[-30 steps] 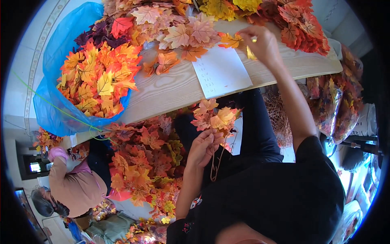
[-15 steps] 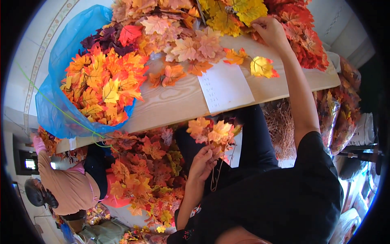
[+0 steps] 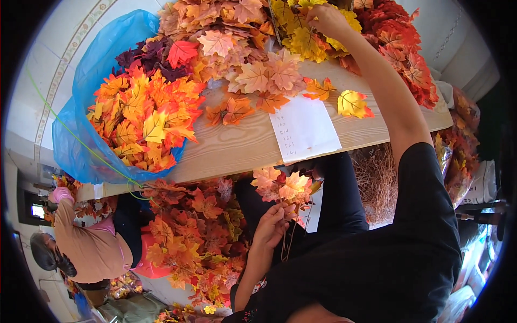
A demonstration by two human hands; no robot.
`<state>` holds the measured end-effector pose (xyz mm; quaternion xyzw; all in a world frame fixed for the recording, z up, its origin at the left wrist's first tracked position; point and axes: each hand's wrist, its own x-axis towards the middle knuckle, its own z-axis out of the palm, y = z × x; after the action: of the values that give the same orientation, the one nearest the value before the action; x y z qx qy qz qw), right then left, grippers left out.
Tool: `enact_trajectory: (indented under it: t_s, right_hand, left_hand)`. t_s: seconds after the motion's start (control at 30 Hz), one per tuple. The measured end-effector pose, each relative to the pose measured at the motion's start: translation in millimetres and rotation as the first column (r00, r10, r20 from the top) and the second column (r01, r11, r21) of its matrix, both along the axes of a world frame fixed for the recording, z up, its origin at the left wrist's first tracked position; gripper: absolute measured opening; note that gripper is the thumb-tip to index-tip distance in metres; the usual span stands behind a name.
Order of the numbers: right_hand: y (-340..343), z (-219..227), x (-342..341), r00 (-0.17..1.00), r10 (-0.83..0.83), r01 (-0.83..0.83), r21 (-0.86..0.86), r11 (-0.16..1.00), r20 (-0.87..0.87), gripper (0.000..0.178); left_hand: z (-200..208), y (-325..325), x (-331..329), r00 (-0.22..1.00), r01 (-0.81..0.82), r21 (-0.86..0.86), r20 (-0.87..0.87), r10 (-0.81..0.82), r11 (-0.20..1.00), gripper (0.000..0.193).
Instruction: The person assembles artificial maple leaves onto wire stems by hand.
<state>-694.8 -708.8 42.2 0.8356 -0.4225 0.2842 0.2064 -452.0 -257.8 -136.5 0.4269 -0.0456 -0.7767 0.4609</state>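
The left hand (image 3: 272,220) pinches a bunch of fake maple leaves (image 3: 283,188) by its thin stems — light, floppy, best held there — while the right hand (image 3: 326,19) seems closed on yellow leaves (image 3: 301,40) across the tabletop (image 3: 237,145).

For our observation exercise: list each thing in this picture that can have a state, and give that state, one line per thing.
left hand: closed around the stems of a leaf bunch
leaf bunch: held below the table edge
right hand: reaching into the yellow leaves
yellow leaves: piled on the table
blue bag: open, full of orange leaves
paper sheet: lying flat on the table
single yellow leaf: lying loose beside the sheet
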Motion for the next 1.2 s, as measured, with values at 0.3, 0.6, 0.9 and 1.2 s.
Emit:
enact_trajectory:
  t_s: [0.3,0.6,0.9,1.2]
  right_hand:
    - [101,53,28,0.926,-0.069,-0.008,0.202,0.979,0.371,0.019]
    - [333,-15,49,0.898,0.341,-0.433,0.420,0.798,0.278,0.004]
    - [391,-132,73,0.838,-0.004,-0.467,0.721,0.511,0.545,0.006]
    - [397,-143,74,0.674,-0.299,-0.625,0.737,0.255,0.675,0.009]
  left_hand:
    - [-21,2,9,0.986,-0.065,-0.061,-0.156,0.055,0.996,0.021]
    - [-7,-10,11,0.975,-0.175,-0.097,-0.158,0.158,0.980,0.019]
    - [20,-19,-18,0.981,-0.181,0.026,-0.059,0.182,0.983,0.021]
    - [14,-14,-13,0.983,-0.163,-0.008,-0.088,0.162,0.987,0.019]
